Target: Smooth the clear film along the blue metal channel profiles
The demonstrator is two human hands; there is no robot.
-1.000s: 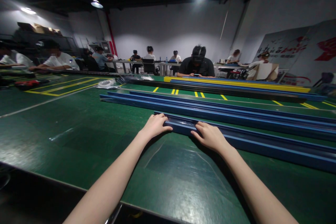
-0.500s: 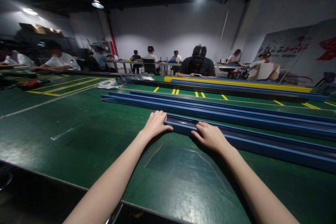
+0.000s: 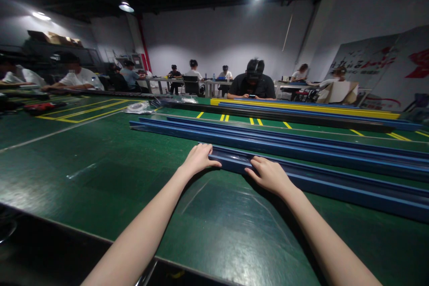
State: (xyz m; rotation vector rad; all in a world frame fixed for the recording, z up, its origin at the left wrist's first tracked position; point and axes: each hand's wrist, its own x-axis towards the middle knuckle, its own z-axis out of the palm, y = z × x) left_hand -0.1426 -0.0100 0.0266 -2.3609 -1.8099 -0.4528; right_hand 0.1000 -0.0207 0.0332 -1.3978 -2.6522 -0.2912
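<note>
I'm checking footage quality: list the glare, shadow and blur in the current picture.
Head view: glare on the green tabletop, a highlight inside the blue channel; head view: dark shadow beside the right forearm; head view: banner lettering looks blurred.

"What's lying there?"
"A long, straight blue channel [image 3: 335, 185]. It's resting flat on the green tabletop [image 3: 117, 196], its open side facing up."
"And its right end?"
"That's running out of view."
</note>
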